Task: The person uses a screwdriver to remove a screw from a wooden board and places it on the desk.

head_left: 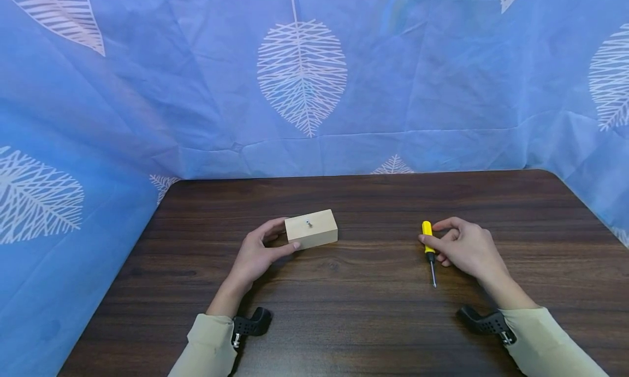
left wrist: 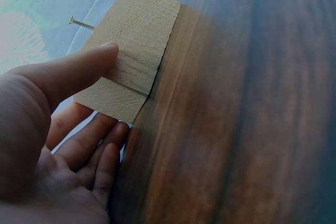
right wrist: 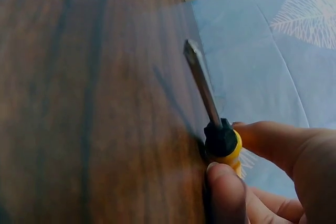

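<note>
A pale wooden block (head_left: 316, 236) lies on the table left of centre. From its top face a small screw (head_left: 308, 223) stands up, and the left wrist view shows the screw's (left wrist: 81, 23) flat head and part of its thread clear of the wood. My left hand (head_left: 255, 254) grips the block's left end, thumb on the near side and fingers behind. Well to the right, my right hand (head_left: 467, 248) pinches a screwdriver (head_left: 427, 236) by its yellow handle between thumb and fingers. Its metal shaft (right wrist: 203, 85) points toward the table's near side in the head view.
Both things are over a dark wood-grain table (head_left: 344, 311). A blue cloth (head_left: 206, 82) with white leaf patterns hangs behind the table and along its sides. Black wrist mounts (head_left: 253, 322) sit at both cuffs, close to the tabletop.
</note>
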The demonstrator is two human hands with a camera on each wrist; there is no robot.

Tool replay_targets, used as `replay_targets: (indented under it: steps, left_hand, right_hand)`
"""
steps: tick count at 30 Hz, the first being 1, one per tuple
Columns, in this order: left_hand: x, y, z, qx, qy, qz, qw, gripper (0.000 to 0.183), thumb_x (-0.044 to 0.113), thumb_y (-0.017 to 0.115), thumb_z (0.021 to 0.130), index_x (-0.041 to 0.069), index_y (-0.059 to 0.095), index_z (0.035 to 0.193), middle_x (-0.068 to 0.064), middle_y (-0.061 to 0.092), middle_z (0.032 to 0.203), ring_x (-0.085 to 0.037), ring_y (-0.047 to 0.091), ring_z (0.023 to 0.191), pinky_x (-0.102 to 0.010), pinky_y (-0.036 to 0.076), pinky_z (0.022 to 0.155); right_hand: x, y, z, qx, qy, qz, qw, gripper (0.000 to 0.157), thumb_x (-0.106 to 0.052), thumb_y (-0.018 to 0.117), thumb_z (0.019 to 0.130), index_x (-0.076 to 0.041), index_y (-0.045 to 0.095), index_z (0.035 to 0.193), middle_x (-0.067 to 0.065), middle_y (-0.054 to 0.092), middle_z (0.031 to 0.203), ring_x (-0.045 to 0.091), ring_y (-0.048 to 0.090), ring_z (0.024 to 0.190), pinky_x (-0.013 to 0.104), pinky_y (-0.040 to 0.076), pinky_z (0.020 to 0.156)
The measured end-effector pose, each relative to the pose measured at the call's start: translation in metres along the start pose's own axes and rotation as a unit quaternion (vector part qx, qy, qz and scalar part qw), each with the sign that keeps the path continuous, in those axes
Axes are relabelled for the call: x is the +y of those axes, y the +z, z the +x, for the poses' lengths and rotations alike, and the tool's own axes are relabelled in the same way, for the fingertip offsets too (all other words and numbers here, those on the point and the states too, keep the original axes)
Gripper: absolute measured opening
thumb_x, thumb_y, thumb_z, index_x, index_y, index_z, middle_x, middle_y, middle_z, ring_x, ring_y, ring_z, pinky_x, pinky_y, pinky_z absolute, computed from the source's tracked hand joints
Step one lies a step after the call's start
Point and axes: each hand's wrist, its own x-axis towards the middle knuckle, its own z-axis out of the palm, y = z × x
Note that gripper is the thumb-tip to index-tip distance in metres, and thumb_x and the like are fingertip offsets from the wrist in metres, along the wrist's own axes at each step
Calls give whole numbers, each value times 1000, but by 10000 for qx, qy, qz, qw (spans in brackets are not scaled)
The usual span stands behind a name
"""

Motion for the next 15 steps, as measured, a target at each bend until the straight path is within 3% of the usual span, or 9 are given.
replay_targets:
  steps: [5,8,15]
  left_hand:
    - [-2,2,0,-7,18,-73,10000,64,29,89,91,28,63,150,-5,67,148,-30,60,140,-59,47,115]
    - [-2,3,1,-36,11,-61,10000,65,30,89,91,28,63,150,-5,67,149,-30,60,141,-59,47,115]
    - [0,0,1,-3,20,-53,10000,64,28,89,91,27,63,150,-5,66,150,-32,60,141,-59,47,115]
  right_hand:
    - [1,-16,0,53,220,368,9991,71,-56,71,101,4,60,139,-4,79,80,16,76,66,28,60,65]
    - [-2,-24,-1,83,267,871,9958,71,-54,71,102,4,59,142,-6,80,82,15,77,69,27,62,70]
    - [-48,-5,1,-110,-372,1769,9835,53,-41,72,105,1,65,137,-2,80,87,17,77,75,34,66,72]
